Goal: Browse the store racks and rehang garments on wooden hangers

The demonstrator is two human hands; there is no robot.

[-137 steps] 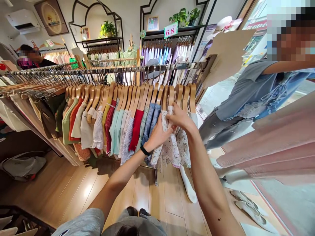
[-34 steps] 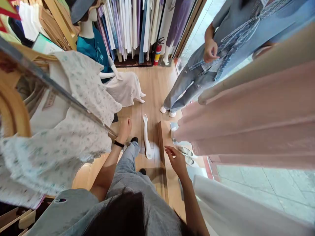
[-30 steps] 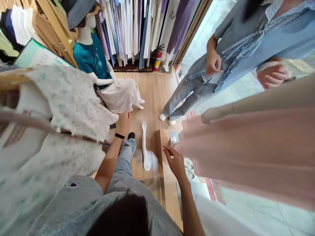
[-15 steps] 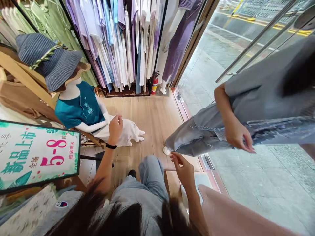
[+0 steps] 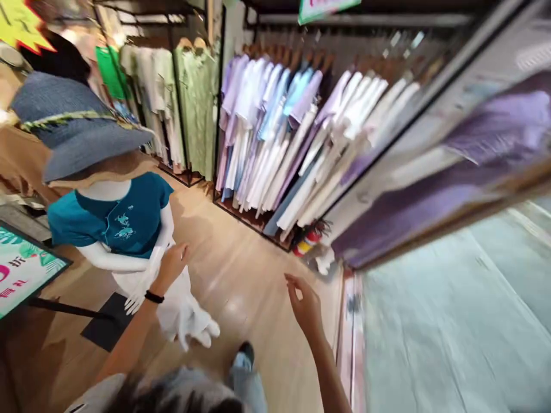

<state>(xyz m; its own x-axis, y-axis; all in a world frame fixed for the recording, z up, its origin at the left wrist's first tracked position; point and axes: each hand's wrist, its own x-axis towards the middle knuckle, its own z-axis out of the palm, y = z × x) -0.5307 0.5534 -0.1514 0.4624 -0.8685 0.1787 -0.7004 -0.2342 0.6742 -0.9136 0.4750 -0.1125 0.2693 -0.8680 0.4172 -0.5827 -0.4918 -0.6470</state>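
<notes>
My left hand [image 5: 173,265], with a black band [image 5: 154,296] on its wrist, is held up with its fingers loosely curled and nothing seen in them. In the view it overlaps the white arms and skirt of a seated mannequin [image 5: 133,215] in a teal top and a blue brimmed hat [image 5: 81,126]. I cannot tell whether hand and mannequin touch. My right hand [image 5: 305,304] hangs over the wooden floor [image 5: 253,292], fingers bent, a gap between thumb and forefinger, holding nothing.
Racks of purple, blue and white clothes [image 5: 275,137] and green clothes [image 5: 196,109] stand ahead. A fire extinguisher [image 5: 307,242] sits by the doorway, near a purple-dressed mannequin [image 5: 400,201]. A sign [image 5: 26,267] on a black base [image 5: 105,321] is at left; pavement [image 5: 443,321] lies right.
My view has swung up and left, showing more of the racks. The person in grey at the doorway is out of view. Both hands stay raised and empty-looking.
</notes>
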